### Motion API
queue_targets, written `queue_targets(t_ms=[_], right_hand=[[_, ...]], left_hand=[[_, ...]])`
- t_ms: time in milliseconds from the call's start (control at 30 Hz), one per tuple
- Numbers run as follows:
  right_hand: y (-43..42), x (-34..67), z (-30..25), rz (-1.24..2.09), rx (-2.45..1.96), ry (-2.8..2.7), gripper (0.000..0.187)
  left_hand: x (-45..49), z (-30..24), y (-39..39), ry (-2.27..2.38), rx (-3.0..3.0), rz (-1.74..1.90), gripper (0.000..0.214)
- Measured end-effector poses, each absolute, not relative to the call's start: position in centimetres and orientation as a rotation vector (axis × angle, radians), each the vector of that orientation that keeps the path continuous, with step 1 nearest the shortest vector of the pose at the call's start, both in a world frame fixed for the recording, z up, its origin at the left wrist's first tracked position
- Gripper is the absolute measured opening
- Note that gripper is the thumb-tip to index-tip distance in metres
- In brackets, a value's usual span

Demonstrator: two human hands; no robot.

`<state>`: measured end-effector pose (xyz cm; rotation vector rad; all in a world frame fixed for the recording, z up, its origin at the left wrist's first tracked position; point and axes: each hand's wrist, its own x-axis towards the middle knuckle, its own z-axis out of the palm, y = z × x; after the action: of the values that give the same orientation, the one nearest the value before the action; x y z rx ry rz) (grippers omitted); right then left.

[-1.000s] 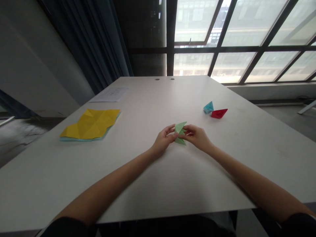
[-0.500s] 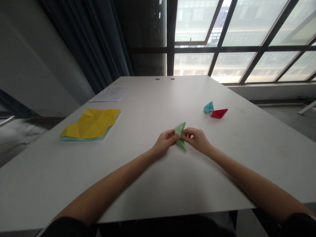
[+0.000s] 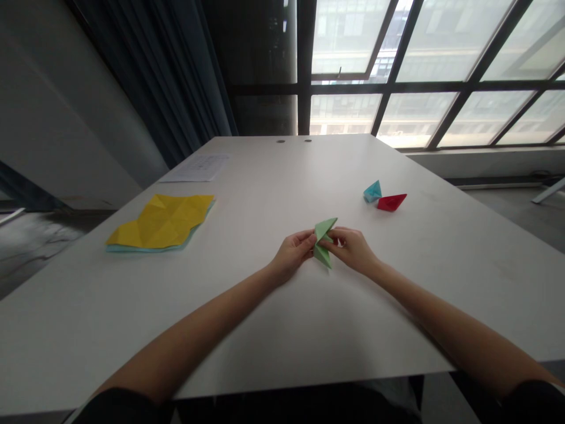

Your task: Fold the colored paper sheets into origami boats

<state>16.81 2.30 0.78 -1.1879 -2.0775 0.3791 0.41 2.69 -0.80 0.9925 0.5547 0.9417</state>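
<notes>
A folded green paper (image 3: pixel 323 256) with pointed ends is held between my two hands, over the middle of the table. My left hand (image 3: pixel 295 249) pinches its left side, thumb on top. From the right, my right hand (image 3: pixel 351 247) grips the paper's middle between thumb and fingers. One point of the fold aims up and to the right, the other down toward me. Some fingertips are hidden behind the paper.
On the white table (image 3: pixel 273 324), a red folded paper boat (image 3: pixel 392 202) and a blue folded paper piece (image 3: pixel 373 191) sit at the right. Creased yellow paper (image 3: pixel 165 221) lies over light blue sheets (image 3: pixel 145 249) at the left. A printed sheet (image 3: pixel 198 168) lies behind.
The green paper has turned slightly in my hands, its upper point swinging to the right. My left thumb has shifted a little toward the paper's left edge.
</notes>
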Motion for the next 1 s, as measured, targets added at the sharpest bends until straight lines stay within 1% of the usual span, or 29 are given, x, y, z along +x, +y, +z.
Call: queue_targets(t_ms=[100,300,400,533,667,800,900,1000], right_hand=[[2.3,16.7,0.9,0.370,-1.213,-2.064,0.028],[2.1,16.6,0.6,0.347,-1.193,-2.160,0.029],[2.2,16.7,0.5,0.381,-1.160,-2.216,0.026],[2.2,17.0,0.5,0.402,-1.110,-2.234,0.017],[2.2,17.0,0.5,0.365,-1.135,-2.085,0.020],[2.2,16.8,0.3,0.464,-1.199,-1.998,0.020],[2.3,16.6,-0.2,0.618,-1.278,-1.904,0.023],[2.5,16.4,-0.6,0.779,-1.266,-1.830,0.028]], left_hand=[[0.4,-0.7,2.7,0.565,0.944,0.956,0.039],[0.6,-1.4,2.8,0.618,0.953,0.957,0.037],[0.5,-1.7,2.9,0.655,0.936,0.978,0.036],[0.3,-1.5,3.0,0.628,0.913,1.003,0.033],[0.2,-1.2,3.0,0.654,0.857,1.035,0.031],[0.3,-1.4,3.1,0.673,0.851,1.038,0.032],[0.4,-1.6,3.2,0.699,0.858,1.039,0.032],[0.3,-1.6,3.2,0.724,0.867,1.039,0.033]])
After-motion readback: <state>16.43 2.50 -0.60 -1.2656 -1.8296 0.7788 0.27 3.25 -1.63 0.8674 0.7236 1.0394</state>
